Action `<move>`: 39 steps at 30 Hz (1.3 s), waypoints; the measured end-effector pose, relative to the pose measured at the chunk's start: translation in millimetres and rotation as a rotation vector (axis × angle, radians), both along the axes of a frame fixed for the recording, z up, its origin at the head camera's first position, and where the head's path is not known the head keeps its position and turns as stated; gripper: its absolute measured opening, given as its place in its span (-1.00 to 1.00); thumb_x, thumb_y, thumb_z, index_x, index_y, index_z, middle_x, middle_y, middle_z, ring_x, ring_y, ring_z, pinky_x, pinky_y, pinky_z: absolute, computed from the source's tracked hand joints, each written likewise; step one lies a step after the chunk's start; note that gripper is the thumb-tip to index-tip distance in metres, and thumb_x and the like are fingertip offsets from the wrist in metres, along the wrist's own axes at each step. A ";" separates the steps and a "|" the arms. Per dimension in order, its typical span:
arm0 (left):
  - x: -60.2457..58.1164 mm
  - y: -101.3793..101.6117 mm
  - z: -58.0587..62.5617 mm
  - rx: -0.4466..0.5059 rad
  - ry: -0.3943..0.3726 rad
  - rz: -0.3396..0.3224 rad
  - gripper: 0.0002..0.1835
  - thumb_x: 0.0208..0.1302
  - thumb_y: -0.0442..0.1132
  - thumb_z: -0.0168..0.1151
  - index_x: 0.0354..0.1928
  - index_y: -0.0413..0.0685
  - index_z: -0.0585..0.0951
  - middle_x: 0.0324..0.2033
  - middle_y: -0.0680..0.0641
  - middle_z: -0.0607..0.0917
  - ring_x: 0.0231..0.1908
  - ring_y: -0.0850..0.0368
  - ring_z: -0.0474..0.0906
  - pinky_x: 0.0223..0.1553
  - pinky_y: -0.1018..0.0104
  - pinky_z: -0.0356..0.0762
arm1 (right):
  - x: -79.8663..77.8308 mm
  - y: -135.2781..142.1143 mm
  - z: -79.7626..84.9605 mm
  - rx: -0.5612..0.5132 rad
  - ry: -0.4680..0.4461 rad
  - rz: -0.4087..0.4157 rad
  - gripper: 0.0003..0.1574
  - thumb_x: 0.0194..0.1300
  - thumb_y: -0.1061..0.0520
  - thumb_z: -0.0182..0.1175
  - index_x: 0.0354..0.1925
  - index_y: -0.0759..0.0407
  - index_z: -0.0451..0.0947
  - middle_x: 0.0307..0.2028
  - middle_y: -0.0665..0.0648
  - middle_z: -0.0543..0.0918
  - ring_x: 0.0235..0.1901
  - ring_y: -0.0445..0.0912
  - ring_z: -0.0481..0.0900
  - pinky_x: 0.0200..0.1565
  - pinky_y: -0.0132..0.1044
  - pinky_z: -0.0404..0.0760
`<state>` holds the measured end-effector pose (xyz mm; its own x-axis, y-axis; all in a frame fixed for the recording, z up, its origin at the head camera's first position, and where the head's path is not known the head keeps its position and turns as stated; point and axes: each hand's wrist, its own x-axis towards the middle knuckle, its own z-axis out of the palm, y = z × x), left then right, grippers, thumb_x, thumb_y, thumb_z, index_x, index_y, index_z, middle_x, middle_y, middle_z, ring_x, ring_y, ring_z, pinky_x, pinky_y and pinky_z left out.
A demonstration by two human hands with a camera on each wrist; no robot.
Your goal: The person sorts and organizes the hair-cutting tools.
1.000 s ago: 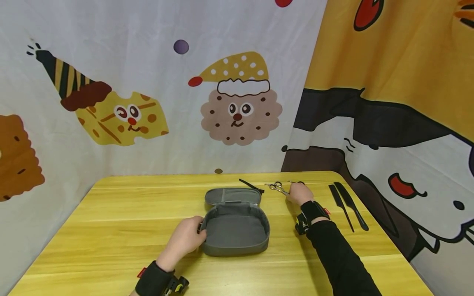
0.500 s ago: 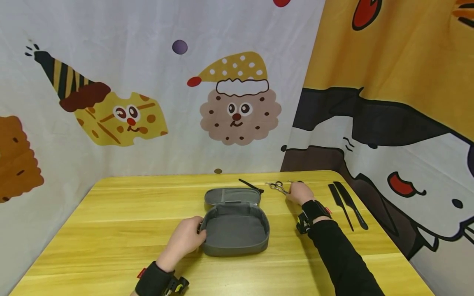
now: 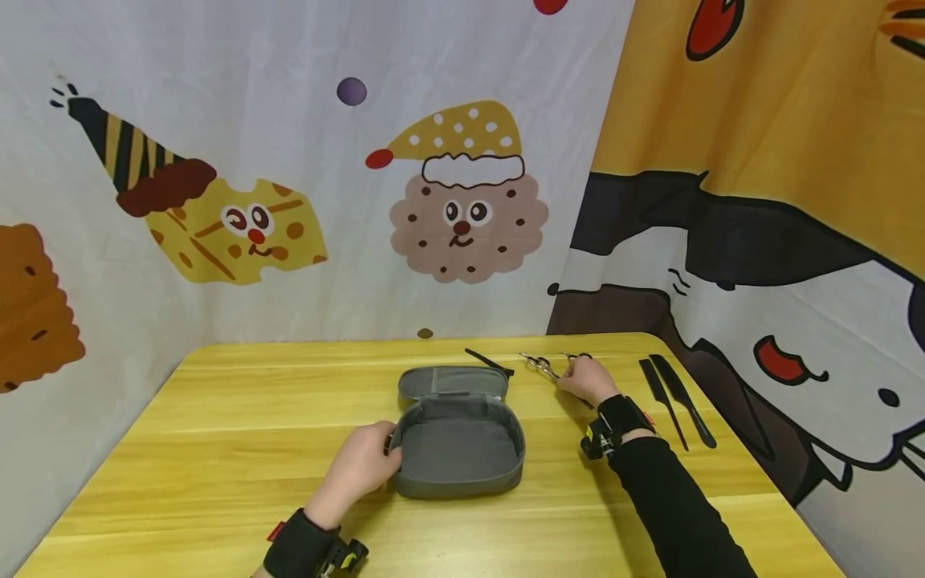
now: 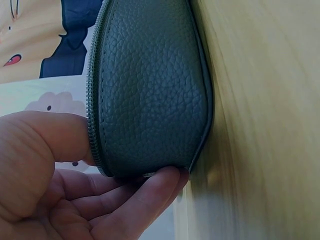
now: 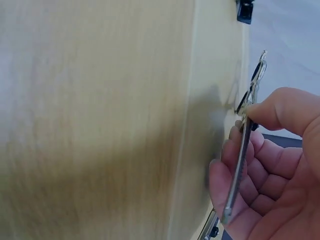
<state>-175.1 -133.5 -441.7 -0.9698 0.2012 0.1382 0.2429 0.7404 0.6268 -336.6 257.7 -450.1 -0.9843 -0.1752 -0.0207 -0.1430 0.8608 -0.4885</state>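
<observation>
Thumb and fingers of my right hand pinch a pair of silver hair scissors near the far side of the table. In the right wrist view these scissors stand out from the tabletop, thumb at the pivot area, fingers curled behind. A second pair of scissors lies just beyond that hand. My left hand grips the left side of an open grey zip case. Up close, its thumb hooks over the zipped rim and the fingers press the outside of the pebbled wall.
Right of the right hand lie a black tail comb and a wider black comb, side by side. A thin black strap sits behind the case's raised lid. The wooden table ends at a printed cloth backdrop.
My right hand has tilted and raised the scissors slightly, so the blades now show below the palm. The left hand has stayed on the case.
</observation>
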 end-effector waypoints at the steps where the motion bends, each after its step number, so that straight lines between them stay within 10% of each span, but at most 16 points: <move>1: 0.2 0.0 -0.1 0.001 0.005 0.001 -0.83 0.23 -0.42 0.27 -0.13 -0.27 0.64 -0.58 0.03 0.49 -0.61 0.17 0.35 -0.51 0.24 0.32 | 0.6 -0.2 0.8 -0.020 -0.010 0.000 -0.47 0.22 0.21 0.20 -0.77 0.04 0.19 -0.75 -0.05 0.08 -0.74 -0.17 0.05 -0.56 -0.31 0.10; 9: 0.3 0.4 -1.6 0.001 0.018 0.005 -0.86 0.23 -0.42 0.28 -0.16 -0.25 0.64 -0.59 0.04 0.47 -0.63 0.17 0.35 -0.53 0.25 0.31 | 7.5 -4.4 10.4 -0.102 -0.018 -0.005 -0.49 0.31 0.15 0.17 -0.67 0.08 0.16 -0.68 -0.02 0.06 -0.66 -0.13 0.04 -0.47 -0.25 0.13; 19: -1.8 0.7 -0.1 -0.011 0.007 0.012 -0.78 0.22 -0.39 0.31 -0.09 -0.31 0.64 -0.44 -0.05 0.60 -0.52 0.14 0.40 -0.47 0.21 0.38 | 19.8 -15.5 29.4 -0.207 0.016 0.001 -0.79 0.37 0.13 0.15 -0.23 0.28 0.59 -0.43 0.12 0.60 -0.46 -0.04 0.52 -0.42 -0.22 0.47; 26: -2.8 1.2 5.7 -0.057 0.070 0.051 -0.55 0.25 -0.32 0.32 0.14 -0.41 0.56 -0.07 -0.30 0.66 -0.08 -0.21 0.62 -0.11 -0.06 0.59 | 31.4 -26.5 42.0 -0.248 0.040 0.036 -0.76 0.39 0.13 0.19 -0.11 0.31 0.60 -0.30 0.17 0.65 -0.32 0.11 0.64 -0.40 -0.20 0.55; 39: -13.4 0.1 31.2 0.224 0.168 -0.039 -0.52 0.35 -0.32 0.28 0.26 -0.33 0.48 0.05 -0.27 0.63 0.02 -0.14 0.59 0.03 0.12 0.57 | 55.9 -50.9 59.6 -0.238 0.219 0.166 -0.90 0.34 0.20 0.23 -0.22 0.22 0.61 -0.38 0.05 0.62 -0.39 -0.10 0.53 -0.31 -0.19 0.52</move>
<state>-188.5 -133.4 -410.4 -0.9214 0.1845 0.3419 0.3832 0.5761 0.7220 -280.8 206.8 -390.5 -0.9188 -0.3073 0.2476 -0.3942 0.6830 -0.6149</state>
